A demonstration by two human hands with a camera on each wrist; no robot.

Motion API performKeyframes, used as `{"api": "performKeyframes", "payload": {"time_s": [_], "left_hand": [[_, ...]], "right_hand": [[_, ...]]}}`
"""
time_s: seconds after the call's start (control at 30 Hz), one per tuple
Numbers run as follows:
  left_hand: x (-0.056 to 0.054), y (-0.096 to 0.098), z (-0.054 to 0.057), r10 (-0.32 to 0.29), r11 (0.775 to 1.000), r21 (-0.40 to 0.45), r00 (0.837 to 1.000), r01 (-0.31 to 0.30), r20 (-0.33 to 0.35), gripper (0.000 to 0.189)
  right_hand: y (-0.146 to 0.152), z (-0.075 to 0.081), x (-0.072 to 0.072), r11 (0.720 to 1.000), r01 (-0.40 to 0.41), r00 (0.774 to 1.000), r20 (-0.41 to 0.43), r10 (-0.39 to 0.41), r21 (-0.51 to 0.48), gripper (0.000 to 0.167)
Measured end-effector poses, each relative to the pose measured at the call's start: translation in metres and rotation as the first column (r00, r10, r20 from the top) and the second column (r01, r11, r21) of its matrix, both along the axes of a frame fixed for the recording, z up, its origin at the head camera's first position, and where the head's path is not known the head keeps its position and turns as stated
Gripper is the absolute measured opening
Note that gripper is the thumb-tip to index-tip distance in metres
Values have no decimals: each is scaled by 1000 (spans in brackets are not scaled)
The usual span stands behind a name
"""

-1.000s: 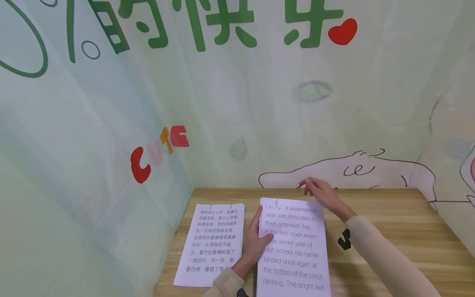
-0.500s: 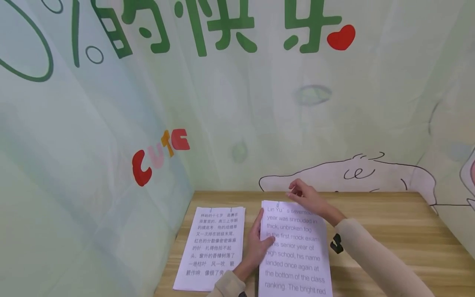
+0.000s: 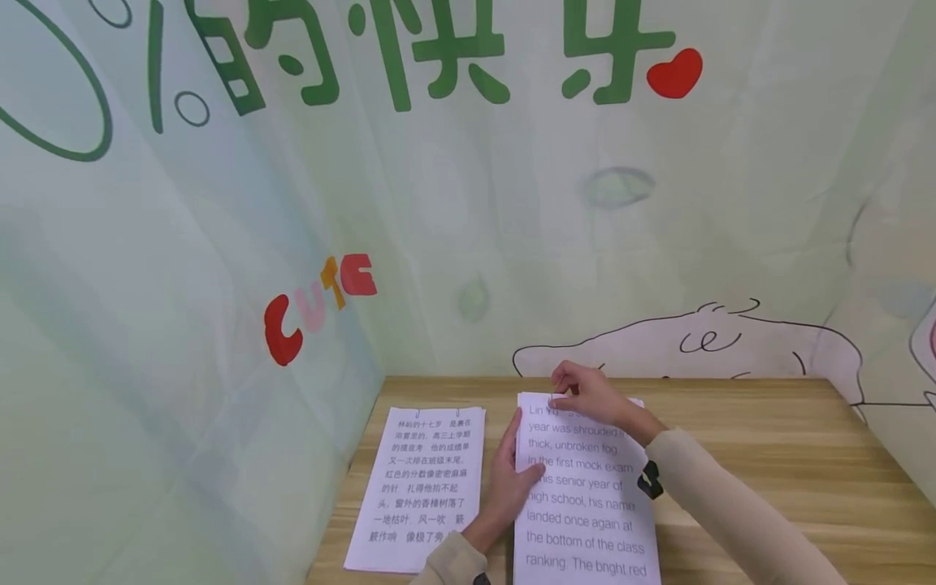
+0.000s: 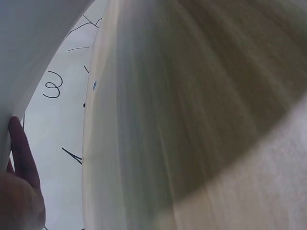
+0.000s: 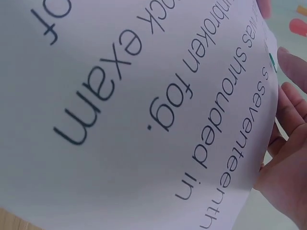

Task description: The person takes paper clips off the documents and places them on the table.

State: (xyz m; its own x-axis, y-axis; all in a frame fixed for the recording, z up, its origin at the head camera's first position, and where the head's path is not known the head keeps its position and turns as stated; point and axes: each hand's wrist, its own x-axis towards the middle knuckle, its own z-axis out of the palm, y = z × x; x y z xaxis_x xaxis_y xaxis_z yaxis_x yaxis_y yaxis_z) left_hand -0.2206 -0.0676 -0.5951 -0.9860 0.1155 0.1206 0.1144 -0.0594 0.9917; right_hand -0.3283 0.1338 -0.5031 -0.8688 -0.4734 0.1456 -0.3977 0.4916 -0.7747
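Note:
My left hand (image 3: 512, 479) grips the left edge of an upright-tilted stack of printed sheets (image 3: 578, 520), its thumb on the front page and the fingers behind. The page carries large English text. At the stack's top edge, the thumb and index finger of my right hand (image 3: 592, 396) pinch a small paper clip (image 3: 552, 399). In the right wrist view this clip shows green (image 5: 273, 62), beside the fingertips at the paper's edge. Left-hand fingers (image 4: 24, 158) press against the back of the sheets in the left wrist view.
A second stack of sheets (image 3: 420, 487), printed in Chinese and held by two clips along its top, lies left on the wooden table (image 3: 790, 471). One blue paper clip (image 4: 94, 85) lies near the table's far edge. A printed cloth backdrop (image 3: 453, 203) rises behind.
My right hand has moved left and slightly down from beyond the stack's top right to the clip at its top left. The left hand keeps its grip on the stack.

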Motion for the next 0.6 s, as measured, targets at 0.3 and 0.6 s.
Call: {"api": "performKeyframes", "payload": {"time_s": [0.3, 0.6], "left_hand": [[3, 0, 5, -19, 999, 28, 1000, 19, 6, 103], [3, 1, 3, -19, 1000, 23, 1000, 19, 6, 103]], "right_hand": [[-5, 0, 1, 1000, -12, 1000, 9, 12, -21, 26], [-4, -1, -1, 999, -30, 998, 52, 31, -30, 19]]}}
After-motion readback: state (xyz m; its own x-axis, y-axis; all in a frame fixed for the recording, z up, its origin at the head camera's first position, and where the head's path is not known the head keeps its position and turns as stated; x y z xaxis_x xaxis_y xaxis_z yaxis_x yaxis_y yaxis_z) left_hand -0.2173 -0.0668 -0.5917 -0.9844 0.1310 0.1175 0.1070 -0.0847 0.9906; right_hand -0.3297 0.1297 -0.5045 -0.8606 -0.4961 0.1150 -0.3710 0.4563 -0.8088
